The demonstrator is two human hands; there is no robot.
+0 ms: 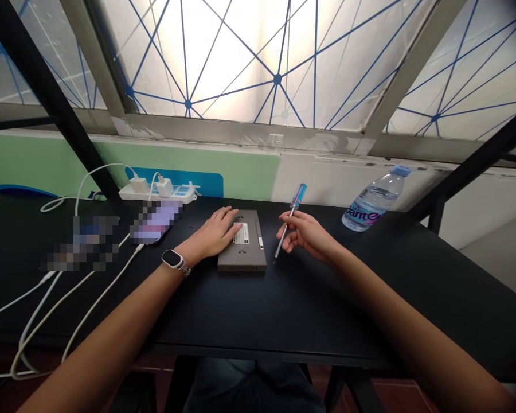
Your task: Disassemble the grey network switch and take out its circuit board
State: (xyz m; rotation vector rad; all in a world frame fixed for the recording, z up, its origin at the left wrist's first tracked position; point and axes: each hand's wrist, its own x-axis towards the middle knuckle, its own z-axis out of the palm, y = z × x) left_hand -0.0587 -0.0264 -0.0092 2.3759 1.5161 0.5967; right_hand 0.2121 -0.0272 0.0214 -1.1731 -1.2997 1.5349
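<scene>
A flat dark grey metal box [245, 261] lies on the black table, with a white printed label [241, 234] and small cross-shaped slots on its upper face. My left hand [217, 232] rests on the left side of this box, fingers stretched out and thumb near the label. To the right of the box, my right hand [303, 232] pinches a screwdriver [298, 196] by its metal shaft. Its clear blue handle points up and away, and the tip slants down close to the tabletop, apart from the box.
A water bottle [374, 198] leans at the right rear. On the left, two phones, one of them purple-screened [159, 222], lie among white charging cables [105, 281]. A white power strip [183, 193] with plugged-in chargers sits by the wall. The black table's [249, 321] front edge is near me.
</scene>
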